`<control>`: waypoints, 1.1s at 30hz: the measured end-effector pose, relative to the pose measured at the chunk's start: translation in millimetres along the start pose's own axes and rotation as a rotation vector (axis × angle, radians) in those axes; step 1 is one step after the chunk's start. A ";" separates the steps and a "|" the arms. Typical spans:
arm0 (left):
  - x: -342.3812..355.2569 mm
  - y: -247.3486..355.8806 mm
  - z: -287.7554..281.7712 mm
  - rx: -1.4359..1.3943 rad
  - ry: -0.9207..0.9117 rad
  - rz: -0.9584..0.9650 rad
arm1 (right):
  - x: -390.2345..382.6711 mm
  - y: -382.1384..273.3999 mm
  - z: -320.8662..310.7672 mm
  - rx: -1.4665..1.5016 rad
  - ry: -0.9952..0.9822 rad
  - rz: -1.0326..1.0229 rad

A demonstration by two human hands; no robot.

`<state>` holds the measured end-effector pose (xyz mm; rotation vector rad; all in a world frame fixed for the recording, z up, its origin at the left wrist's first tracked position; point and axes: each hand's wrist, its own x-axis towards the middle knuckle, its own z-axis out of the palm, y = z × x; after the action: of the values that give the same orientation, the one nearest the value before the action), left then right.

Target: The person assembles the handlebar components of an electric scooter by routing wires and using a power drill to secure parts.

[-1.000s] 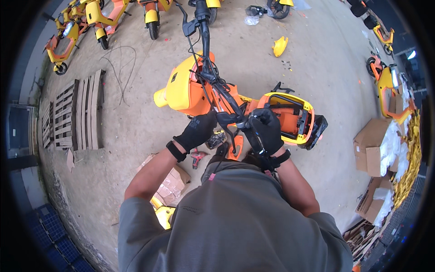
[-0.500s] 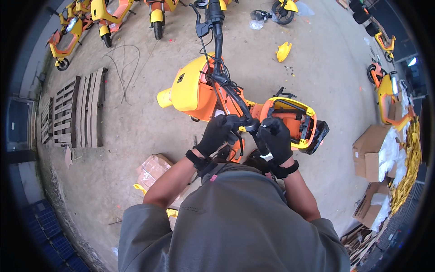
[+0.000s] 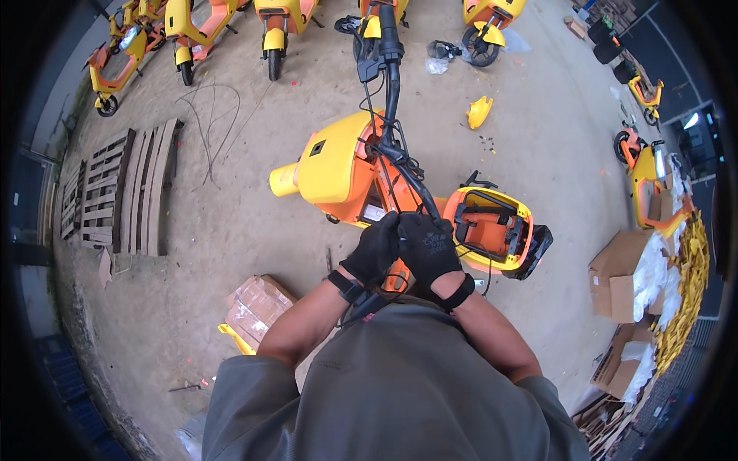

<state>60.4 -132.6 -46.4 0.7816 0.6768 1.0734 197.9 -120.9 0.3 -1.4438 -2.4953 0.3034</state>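
Observation:
A yellow and orange scooter (image 3: 334, 173) stands in front of me. Its black handlebar (image 3: 393, 107) runs toward me, with cables and a lever along it. At the bar's near end my left hand (image 3: 375, 247) and my right hand (image 3: 423, 244), both in black gloves, are close together with fingers curled, covering that end; what exactly they grip is hidden. Just right of them is the scooter's yellow-rimmed rear part (image 3: 523, 211), with an orange inside and black frame pieces. An orange piece (image 3: 396, 279) shows below my hands.
More scooters (image 3: 273, 58) line the back and right side. Wooden pallets (image 3: 146, 184) lie at left. Cardboard boxes (image 3: 611, 273) with white plastic and a yellow pile (image 3: 684, 300) are at right. A flat carton (image 3: 257, 303) lies behind my left arm; a yellow part (image 3: 478, 113) lies beyond the scooter.
My right hand has moved left and turned, now beside my left hand, which has shifted right. Both hands cover the handlebar's near end. The scooter sits slightly lower in the view.

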 end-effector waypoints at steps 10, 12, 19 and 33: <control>-2.9 -15.2 -14.7 0.689 -0.046 0.336 | 6.6 -28.1 -14.9 -0.136 -0.095 0.033; -5.5 -12.8 -14.7 0.643 -0.045 0.314 | 6.8 -28.9 -15.7 -0.137 -0.132 0.043; -5.5 -22.7 -15.5 0.399 -0.020 0.153 | 3.4 -17.1 -1.2 -0.101 -0.141 0.043; 3.2 -28.4 -17.1 0.643 0.025 0.250 | -0.4 5.0 9.7 -0.142 -0.024 0.012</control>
<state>62.0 -133.5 -79.7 1.4367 0.9826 1.0973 199.2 -119.4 -10.4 -1.5165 -2.5750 0.1494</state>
